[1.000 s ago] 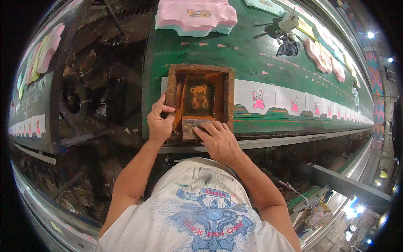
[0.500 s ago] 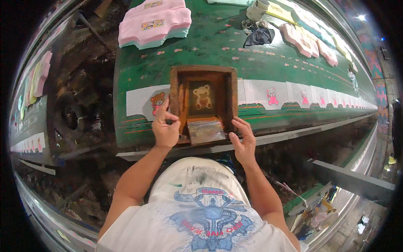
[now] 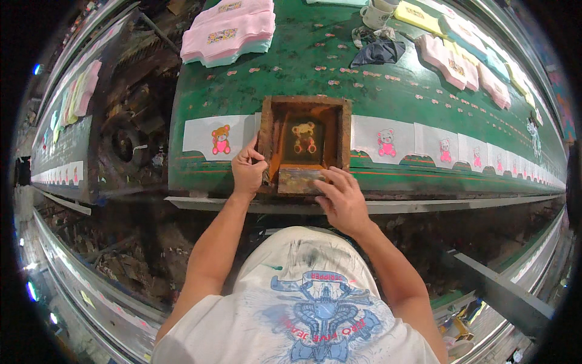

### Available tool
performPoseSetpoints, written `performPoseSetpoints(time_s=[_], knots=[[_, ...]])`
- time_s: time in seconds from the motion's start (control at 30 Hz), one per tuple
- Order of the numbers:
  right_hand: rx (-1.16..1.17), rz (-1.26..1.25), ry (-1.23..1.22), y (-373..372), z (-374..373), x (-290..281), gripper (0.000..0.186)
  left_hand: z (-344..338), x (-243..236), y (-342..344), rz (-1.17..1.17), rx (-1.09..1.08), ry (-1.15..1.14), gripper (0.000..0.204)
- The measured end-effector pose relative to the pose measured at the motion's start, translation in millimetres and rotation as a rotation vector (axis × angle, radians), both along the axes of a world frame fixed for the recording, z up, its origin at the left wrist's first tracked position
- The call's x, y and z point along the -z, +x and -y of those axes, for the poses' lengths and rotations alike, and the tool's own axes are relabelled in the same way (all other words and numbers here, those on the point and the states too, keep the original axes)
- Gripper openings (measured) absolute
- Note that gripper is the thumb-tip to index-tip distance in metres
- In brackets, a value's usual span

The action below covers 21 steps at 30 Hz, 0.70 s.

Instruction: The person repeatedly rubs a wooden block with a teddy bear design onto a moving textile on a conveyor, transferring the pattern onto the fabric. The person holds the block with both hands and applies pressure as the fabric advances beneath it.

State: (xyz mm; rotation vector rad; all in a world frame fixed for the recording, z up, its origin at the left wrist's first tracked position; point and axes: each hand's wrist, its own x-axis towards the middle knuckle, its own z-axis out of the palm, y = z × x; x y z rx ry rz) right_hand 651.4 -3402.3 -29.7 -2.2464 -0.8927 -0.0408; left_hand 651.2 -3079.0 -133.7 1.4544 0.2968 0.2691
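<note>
A deep brown wooden printing frame [image 3: 345,136] lies on a row of white cloth pieces, with a bear-shaped stencil [image 3: 304,138] in its floor. My left hand [image 3: 248,173] is closed on the frame's left wall, index finger stretched along it. At the frame's near end rests a squeegee [image 3: 294,181], a flat stained block. Curled fingers of my right hand [image 3: 342,197] grip its right end; the fingertips are partly hidden. To the left, a cloth piece [image 3: 197,134] carries a brown bear with a pink heart. On the right, another piece [image 3: 367,130] bears a paler pink-and-grey bear.
The long green table [image 3: 242,91] has a metal rail [image 3: 388,206] along its near edge. Pink cloth stacks [image 3: 236,27] sit at the far left; coloured pieces [image 3: 451,64] lie far right. A cup [image 3: 377,15] stands near a dark rag [image 3: 379,53].
The frame has shifted slightly right along the cloth row, showing the whole brown bear. My right hand has moved from beside the frame onto the squeegee, which now sits less tilted.
</note>
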Motion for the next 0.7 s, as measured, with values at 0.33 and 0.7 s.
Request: performPoseSetpoints(time_s=[0.33, 0.7], knots=[[-0.175, 0.128, -0.295, 19, -43, -7, 0.045, 7, -5, -1, -0.030, -0.018, 0.008, 0.019], [-0.209, -0.116, -0.469, 144, -64, -34, 0.043, 3, 25, -3, -0.040, 0.019, 0.083, 0.082]])
